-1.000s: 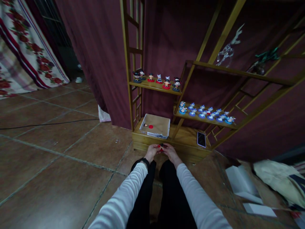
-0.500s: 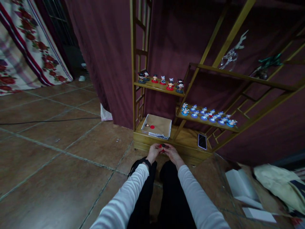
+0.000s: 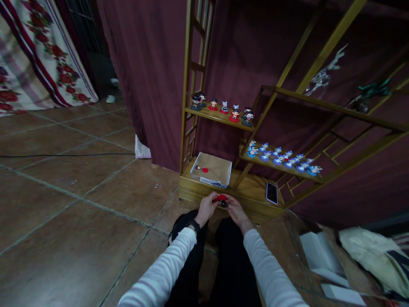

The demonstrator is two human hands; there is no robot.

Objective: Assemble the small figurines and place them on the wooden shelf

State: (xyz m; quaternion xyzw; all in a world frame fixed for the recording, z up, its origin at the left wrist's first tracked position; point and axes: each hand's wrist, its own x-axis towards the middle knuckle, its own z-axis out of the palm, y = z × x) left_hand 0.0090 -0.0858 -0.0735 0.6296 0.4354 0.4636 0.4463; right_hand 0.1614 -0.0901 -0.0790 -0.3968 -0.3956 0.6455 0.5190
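My left hand [image 3: 207, 207] and my right hand [image 3: 234, 210] meet in front of my knees, both closed on a small figurine with a red base [image 3: 221, 199]. They hover just before the lowest board of a wooden shelf [image 3: 255, 187]. On that board stands an open cardboard box [image 3: 213, 169] with a red disc and a small piece inside. A shelf above it carries several red and black figurines [image 3: 223, 109]. A lower shelf to the right holds several blue figurines [image 3: 281, 155].
A phone [image 3: 272, 192] lies on the lowest board right of the box. Cardboard, white boxes [image 3: 319, 249] and a yellowish bag [image 3: 373, 251] lie on the floor at right. A dark red curtain hangs behind; a black cable [image 3: 64, 154] crosses the tiled floor at left.
The view has shifted, so the shelf sits further right and lower in frame. My hands stay together on the figurine, turning it slightly; its red base now shows on top.
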